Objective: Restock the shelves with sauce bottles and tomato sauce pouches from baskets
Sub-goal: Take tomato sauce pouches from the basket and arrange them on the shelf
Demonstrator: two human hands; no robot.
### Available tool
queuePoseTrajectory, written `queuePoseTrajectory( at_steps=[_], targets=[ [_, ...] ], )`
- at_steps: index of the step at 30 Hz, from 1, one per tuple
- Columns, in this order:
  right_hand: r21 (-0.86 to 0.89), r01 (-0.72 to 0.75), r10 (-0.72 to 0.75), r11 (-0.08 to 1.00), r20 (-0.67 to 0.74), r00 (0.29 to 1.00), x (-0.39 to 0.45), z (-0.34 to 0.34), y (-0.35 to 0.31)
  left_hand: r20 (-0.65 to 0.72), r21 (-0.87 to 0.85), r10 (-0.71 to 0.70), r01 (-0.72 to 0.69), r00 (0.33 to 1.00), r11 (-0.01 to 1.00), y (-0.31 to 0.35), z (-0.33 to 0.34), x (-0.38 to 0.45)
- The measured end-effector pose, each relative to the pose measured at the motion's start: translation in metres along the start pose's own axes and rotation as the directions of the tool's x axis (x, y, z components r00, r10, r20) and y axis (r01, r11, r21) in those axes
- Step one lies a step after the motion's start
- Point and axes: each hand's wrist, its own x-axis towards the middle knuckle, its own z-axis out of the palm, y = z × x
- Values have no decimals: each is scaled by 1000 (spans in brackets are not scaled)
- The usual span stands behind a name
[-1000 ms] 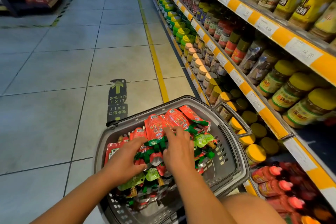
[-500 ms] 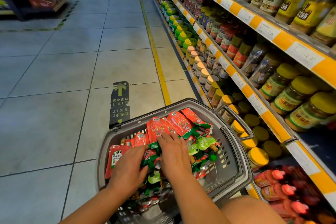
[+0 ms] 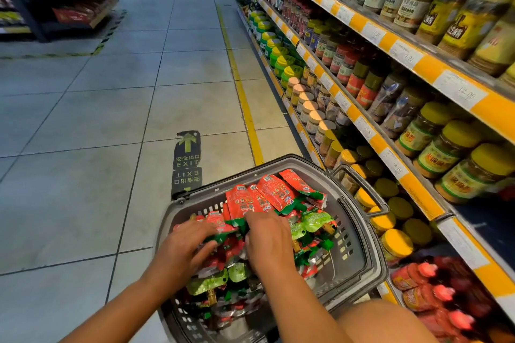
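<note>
Both hands dig into the tomato sauce pouches (image 3: 267,198): left hand (image 3: 181,250) spread with fingers pressing the heap, right hand (image 3: 269,242) curled over it, pinch hidden. Pouches fill the grey basket (image 3: 359,256) at six o'clock. They look light, floppy and slick; best gathered by their stiffer spout ends. Shelves (image 3: 370,136) run at three o'clock.

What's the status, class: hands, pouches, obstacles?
Both hands, left and right, in basket, gathering pouches. None lifted yet. Nothing blocking.

Single head-worn wide-angle view, facing forward and down, close above both hands in the basket (image 3: 359,234), aisle floor (image 3: 83,147) beyond, shelves (image 3: 418,64) to their right
</note>
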Motion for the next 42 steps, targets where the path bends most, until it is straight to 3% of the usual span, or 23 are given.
queuePoseTrajectory(
  at_steps=[2, 5, 8, 10, 14, 18, 25, 33, 39, 42],
  targets=[
    [120, 3, 5, 993, -66, 998, 1, -3, 0, -62, -89, -139, 133, 988, 987, 5, -17, 7],
    [255, 69, -11, 965, -223, 975, 4, -13, -2, -142, -262, -367, 322, 920, 910, 9, -31, 20],
    [369, 128, 38, 921, -411, 911, 6, -17, 0, -128, -369, -483, 410, 866, 834, 7, -30, 28],
    [409, 122, 75, 904, -434, 898, 7, -18, 3, -89, -444, -543, 454, 835, 772, 5, -25, 32],
    [431, 102, 65, 897, -356, 932, 7, -16, 8, -21, -543, -579, 477, 815, 691, 8, -14, 36],
    [404, -44, 117, 914, -159, 980, 6, -12, 8, 52, -513, -527, 475, 848, 715, 16, -5, 32],
    [496, -204, 247, 844, -23, 969, 6, -18, 13, 112, -468, -574, 552, 811, 690, 8, 6, 20],
    [594, -342, 407, 728, 27, 913, 7, -17, 18, 184, -400, -561, 583, 807, 707, 7, 6, 10],
    [806, -421, 596, 416, 108, 796, 12, -27, 21, 160, -503, -639, 619, 752, 603, 15, 3, 20],
    [908, -388, 637, 160, 206, 743, 8, -33, 31, 148, -577, -675, 618, 722, 534, 27, -4, 24]
  ],
)
